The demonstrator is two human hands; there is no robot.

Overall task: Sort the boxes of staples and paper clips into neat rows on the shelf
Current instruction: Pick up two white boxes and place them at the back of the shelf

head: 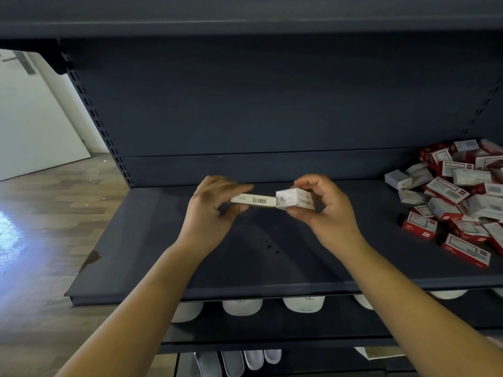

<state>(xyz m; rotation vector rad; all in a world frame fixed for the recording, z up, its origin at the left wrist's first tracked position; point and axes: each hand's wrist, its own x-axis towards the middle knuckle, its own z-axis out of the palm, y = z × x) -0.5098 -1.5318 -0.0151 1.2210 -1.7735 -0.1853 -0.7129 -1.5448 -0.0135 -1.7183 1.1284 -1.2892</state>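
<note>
barely starting: left hand [211, 206] pinching a flat white box [253, 200], right hand [324, 210] pinching a paper-clip box [295, 198], no rows forming on the shelf [163, 240], pile [457, 197] waiting unsorted.

"ROUND PAPER" reads on the white box [297, 199]; the flat box [253, 200] shows a barcode only.

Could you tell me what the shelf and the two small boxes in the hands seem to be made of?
The shelf looks like painted metal, matte dark blue-grey: thin folded front lip, slotted uprights. The flat barcode box in the left hand and the round paper clips box in the right hand look like thin white printed cardboard with creased edges.
</note>
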